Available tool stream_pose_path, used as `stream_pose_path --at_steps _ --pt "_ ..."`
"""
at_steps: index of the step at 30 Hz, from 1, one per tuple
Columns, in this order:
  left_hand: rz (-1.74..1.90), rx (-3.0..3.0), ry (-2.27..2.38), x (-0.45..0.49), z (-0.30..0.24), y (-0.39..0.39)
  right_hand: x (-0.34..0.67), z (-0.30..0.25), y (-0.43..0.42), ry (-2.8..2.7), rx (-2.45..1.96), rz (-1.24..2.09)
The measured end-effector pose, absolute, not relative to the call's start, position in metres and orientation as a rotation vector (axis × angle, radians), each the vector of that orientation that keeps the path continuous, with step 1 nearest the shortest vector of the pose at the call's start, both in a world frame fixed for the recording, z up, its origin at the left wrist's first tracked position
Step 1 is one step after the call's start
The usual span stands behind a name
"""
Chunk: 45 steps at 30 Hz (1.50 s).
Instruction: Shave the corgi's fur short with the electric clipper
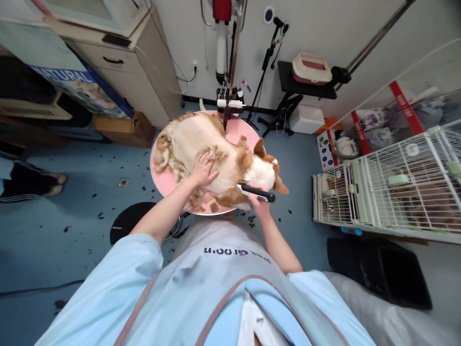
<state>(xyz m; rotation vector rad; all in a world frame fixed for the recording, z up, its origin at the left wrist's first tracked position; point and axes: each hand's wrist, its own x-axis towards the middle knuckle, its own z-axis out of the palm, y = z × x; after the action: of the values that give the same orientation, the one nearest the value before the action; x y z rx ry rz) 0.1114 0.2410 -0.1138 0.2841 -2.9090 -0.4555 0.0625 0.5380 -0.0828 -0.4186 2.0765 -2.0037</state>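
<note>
A tan and white dog [201,139] lies on a round pink grooming table [162,180], head to the right. My left hand [203,169] rests flat on its flank, fingers spread, beside a tuft of cut fur. My right hand [260,201] is closed round a black and white hair clipper [256,192], whose head touches the dog's lower side near the neck. Loose clumps of fur [163,154] lie around the dog on the table.
A vertical grooming pole [230,72] rises behind the dog. White wire cages [389,192] stand at the right. A beige cabinet [144,67] and cardboard box [122,127] are at the back left. Fur scraps dot the blue floor. Another person's shoes [43,185] show at the left.
</note>
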Motion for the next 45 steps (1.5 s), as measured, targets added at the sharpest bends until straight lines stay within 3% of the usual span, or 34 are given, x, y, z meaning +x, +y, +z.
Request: stream_pose_path --at_steps 7,13,20,26,33,39,45 --pt "-0.435 0.215 -2.915 0.109 -0.117 0.233 0.095 -0.091 0.523 1.925 -0.573 -1.734" --pt "-0.464 0.173 -2.909 0.106 -0.118 0.232 0.08 -0.085 0.525 2.139 -0.081 -2.093" --pt "-0.442 0.125 -2.926 0.106 -0.119 0.228 0.102 -0.091 0.505 1.951 -0.299 -1.932" --pt "-0.433 0.095 -2.936 0.108 -0.118 0.226 0.1 -0.079 0.511 2.005 -0.092 -2.161" --pt "-0.462 0.081 -2.939 0.108 -0.114 0.225 0.12 -0.081 0.489 1.968 -0.304 -1.884" --pt "-0.515 0.058 -2.932 0.107 -0.113 0.225 0.115 -0.088 0.489 2.059 0.073 -2.23" --pt "-0.51 0.031 -2.898 0.109 -0.119 0.221 0.121 -0.087 0.476 1.947 -0.072 -2.089"
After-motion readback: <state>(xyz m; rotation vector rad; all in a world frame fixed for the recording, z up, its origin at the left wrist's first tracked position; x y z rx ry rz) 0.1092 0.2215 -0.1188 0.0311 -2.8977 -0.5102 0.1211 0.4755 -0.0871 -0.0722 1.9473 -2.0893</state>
